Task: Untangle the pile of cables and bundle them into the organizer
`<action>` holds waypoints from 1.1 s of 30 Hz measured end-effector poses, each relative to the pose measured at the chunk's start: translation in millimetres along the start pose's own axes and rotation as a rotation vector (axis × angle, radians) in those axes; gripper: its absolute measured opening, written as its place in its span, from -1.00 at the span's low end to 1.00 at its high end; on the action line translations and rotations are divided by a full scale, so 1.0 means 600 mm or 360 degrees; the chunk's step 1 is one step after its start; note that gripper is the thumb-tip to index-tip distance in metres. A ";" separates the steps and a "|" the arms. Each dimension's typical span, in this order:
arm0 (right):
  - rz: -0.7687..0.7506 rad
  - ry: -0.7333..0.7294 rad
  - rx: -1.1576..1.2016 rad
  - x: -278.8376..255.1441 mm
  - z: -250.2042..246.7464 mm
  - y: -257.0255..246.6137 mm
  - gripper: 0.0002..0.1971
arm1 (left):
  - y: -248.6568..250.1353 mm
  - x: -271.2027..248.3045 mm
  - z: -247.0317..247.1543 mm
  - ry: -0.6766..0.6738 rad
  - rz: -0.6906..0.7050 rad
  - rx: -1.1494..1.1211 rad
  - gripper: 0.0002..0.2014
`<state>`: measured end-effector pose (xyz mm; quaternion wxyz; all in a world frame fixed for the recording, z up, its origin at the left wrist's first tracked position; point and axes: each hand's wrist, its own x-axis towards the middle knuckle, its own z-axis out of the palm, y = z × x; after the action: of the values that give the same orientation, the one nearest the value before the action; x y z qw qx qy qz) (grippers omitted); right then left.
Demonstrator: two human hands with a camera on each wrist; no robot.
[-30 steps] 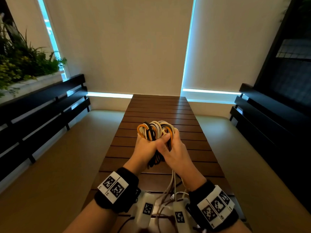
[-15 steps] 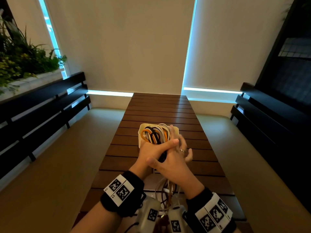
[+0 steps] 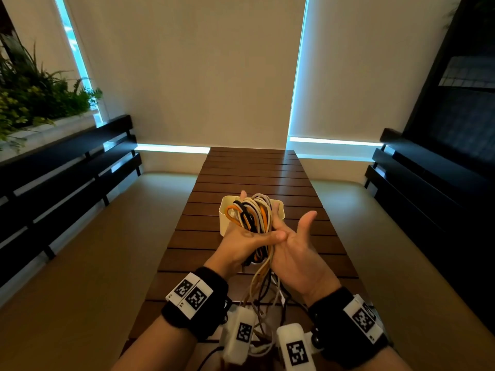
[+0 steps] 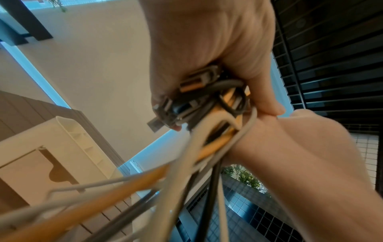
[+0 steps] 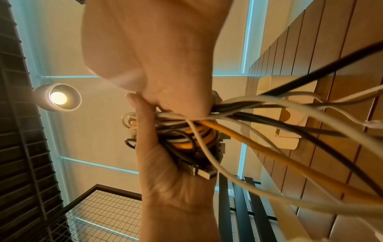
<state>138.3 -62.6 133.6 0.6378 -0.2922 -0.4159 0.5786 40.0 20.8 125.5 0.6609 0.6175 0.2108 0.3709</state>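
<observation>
Slatted wood table (image 3: 257, 167), orange, black, white cable bundle (image 3: 253, 214)

My left hand (image 5: 165, 163) grips a coiled bundle of white, orange and black cables (image 5: 186, 135), loose ends trailing past a cream plastic organizer box (image 5: 267, 91) on the slatted wooden table (image 5: 331, 65).

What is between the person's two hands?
The cable bundle: the left hand grips its coils, and the open right hand lies against its other side, as the head view shows.
</observation>
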 end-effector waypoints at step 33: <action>0.0291 0.0509 -0.0992 -0.002 -0.019 0.061 0.10 | -0.005 -0.013 0.011 0.0441 0.0111 -0.0011 -0.81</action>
<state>130.2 -57.0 96.8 0.5206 -0.5955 -0.4395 0.4256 40.7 10.9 122.2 0.6141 0.5650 0.2772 0.4762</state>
